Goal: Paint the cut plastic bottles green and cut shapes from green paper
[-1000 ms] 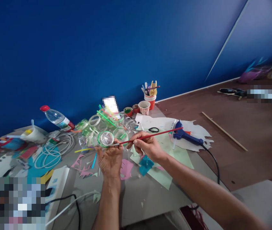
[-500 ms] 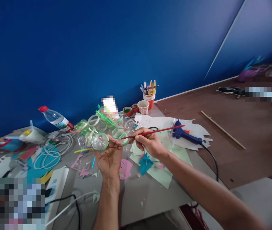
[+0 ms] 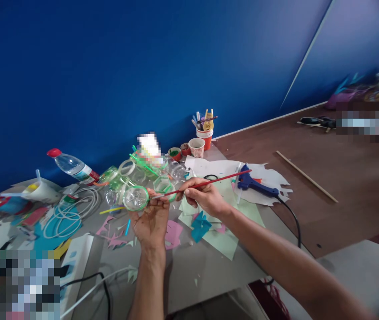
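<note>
My right hand (image 3: 204, 195) pinches a thin paintbrush (image 3: 223, 178) by its red handle, with the bristle end pointing left. The brush tip is just right of the green rim of a clear cut plastic bottle bottom (image 3: 135, 198). My left hand (image 3: 152, 222), palm up, grips that bottle bottom at its lower right edge; some fingers are hidden behind the plastic. Next to it, a second green-rimmed bottle piece (image 3: 163, 186) sits behind the brush. More clear and greenish bottle pieces (image 3: 127, 169) cluster behind; whether they are joined, I cannot tell.
A blue glue gun (image 3: 258, 184) lies on white paper at right. Behind stand paper cups (image 3: 196, 147) and small pots of green (image 3: 175, 154) and dark paint. Left are a water bottle (image 3: 76, 167), coiled white cable (image 3: 71, 213) and power strip (image 3: 76, 262). A wooden stick (image 3: 306, 177) lies right.
The view has shifted slightly, so everything appears a little further left. The brush tip has drawn back slightly rightward from the green rim. Both hands keep their holds.
</note>
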Motion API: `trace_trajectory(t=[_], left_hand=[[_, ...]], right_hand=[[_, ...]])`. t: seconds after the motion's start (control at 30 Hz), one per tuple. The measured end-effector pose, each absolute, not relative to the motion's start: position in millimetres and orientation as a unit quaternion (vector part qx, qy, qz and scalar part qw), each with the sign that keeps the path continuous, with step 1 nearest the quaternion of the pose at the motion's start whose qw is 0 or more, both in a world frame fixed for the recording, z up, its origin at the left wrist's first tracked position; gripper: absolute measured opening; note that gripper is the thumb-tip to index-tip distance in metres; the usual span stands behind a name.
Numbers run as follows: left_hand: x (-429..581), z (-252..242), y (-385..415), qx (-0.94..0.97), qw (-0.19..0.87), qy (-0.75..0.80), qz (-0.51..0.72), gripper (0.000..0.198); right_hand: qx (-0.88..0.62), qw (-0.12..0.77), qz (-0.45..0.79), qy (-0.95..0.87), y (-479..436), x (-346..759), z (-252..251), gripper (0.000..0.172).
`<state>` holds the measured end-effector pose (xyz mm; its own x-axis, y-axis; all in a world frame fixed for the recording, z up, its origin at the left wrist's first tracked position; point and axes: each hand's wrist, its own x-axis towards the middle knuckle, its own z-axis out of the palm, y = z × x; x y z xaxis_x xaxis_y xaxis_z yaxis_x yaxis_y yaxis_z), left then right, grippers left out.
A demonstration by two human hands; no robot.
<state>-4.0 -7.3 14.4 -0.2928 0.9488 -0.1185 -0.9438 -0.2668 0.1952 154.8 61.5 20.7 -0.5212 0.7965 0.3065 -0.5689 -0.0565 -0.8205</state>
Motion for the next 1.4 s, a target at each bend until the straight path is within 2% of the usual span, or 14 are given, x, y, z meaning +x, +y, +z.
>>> trace_trajectory(t=[0.1, 0.27, 0.47, 0.63, 0.83, 1.03, 1.2, 1.4], left_hand=[[-5.7, 12.8, -6.8, 0.010, 0.593, 0.114, 0.797, 0.036], [-6.4, 11.8, -6.9, 0.024, 0.609, 0.109, 0.785, 0.038], [-4.6, 12.8, -6.2, 0.024, 0.593, 0.131, 0.794, 0.028], [-5.9, 10.3, -5.6, 0.019, 0.608, 0.127, 0.783, 0.036], [-3.1, 13.8, -5.9, -0.005, 0.609, 0.143, 0.780, 0.034], [-3.5, 12.4, -5.3, 0.000, 0.605, 0.138, 0.784, 0.032], [-4.8, 11.1, -5.6, 0.001, 0.618, 0.124, 0.776, 0.036], [-5.5, 12.3, -6.9, 0.040, 0.598, 0.147, 0.787, 0.042]], right_hand=[[-0.108, 0.487, 0.717, -0.487, 63.3, 156.3, 20.3, 0.017], [-0.110, 0.441, 0.729, -0.512, 60.6, 155.3, 22.0, 0.021], [-0.118, 0.474, 0.727, -0.483, 62.8, 154.5, 20.9, 0.021], [-0.117, 0.457, 0.742, -0.476, 64.0, 155.2, 21.0, 0.021], [-0.122, 0.493, 0.723, -0.468, 65.1, 155.7, 21.7, 0.021], [-0.124, 0.465, 0.736, -0.476, 64.8, 154.8, 20.5, 0.024], [-0.115, 0.504, 0.720, -0.464, 69.0, 158.2, 21.0, 0.021], [-0.092, 0.457, 0.746, -0.476, 66.4, 157.2, 17.7, 0.017]])
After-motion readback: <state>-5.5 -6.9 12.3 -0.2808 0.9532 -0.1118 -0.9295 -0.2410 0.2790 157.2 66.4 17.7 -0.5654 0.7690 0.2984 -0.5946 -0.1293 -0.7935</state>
